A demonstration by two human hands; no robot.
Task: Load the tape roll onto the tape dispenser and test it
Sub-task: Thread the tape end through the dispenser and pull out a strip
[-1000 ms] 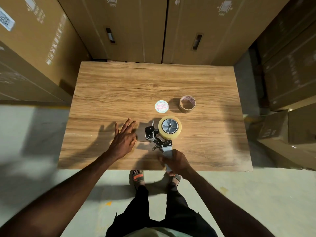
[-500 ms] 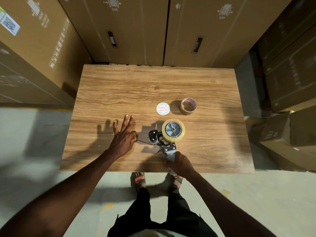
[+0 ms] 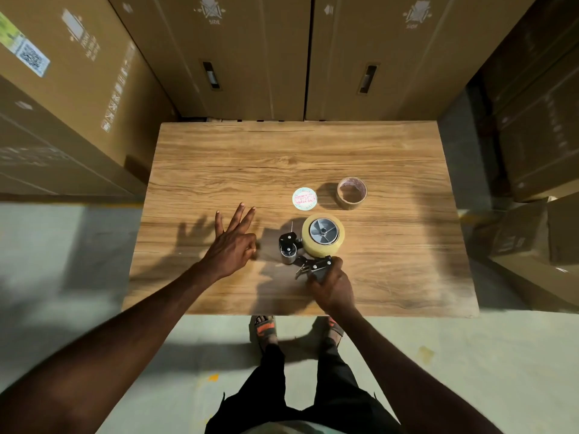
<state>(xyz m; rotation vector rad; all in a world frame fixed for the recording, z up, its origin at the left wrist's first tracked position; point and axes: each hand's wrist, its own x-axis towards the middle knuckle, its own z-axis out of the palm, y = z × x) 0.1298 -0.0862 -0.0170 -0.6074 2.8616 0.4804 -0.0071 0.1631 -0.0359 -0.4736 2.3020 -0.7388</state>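
- On the wooden table (image 3: 219, 158) in front of us, near its front edge, stands the tape dispenser (image 3: 308, 261), with the yellowish tape roll (image 3: 322, 235) already seated on its grey hub.
- Our right hand (image 3: 330, 286) is wrapped around the dispenser's handle, low at the front of the table; the handle itself is mostly hidden by the fingers.
- Our left hand (image 3: 230, 249) lies to the left of the dispenser, just beside its black roller end; thumb and forefinger are pinched together while the other three fingers spread wide. Whether a clear strip of tape sits in that pinch, we cannot tell.
- Behind the dispenser, well apart from both hands, rest a round sticker-like disc (image 3: 304, 198) with red print and, to its right, an empty brown cardboard core (image 3: 351, 193) standing on its rim.
- Tall cardboard boxes (image 3: 219, 57) surround the table at the back and on both sides.
- Below the table edge we see our sandalled feet (image 3: 263, 328) on the concrete floor (image 3: 470, 371).
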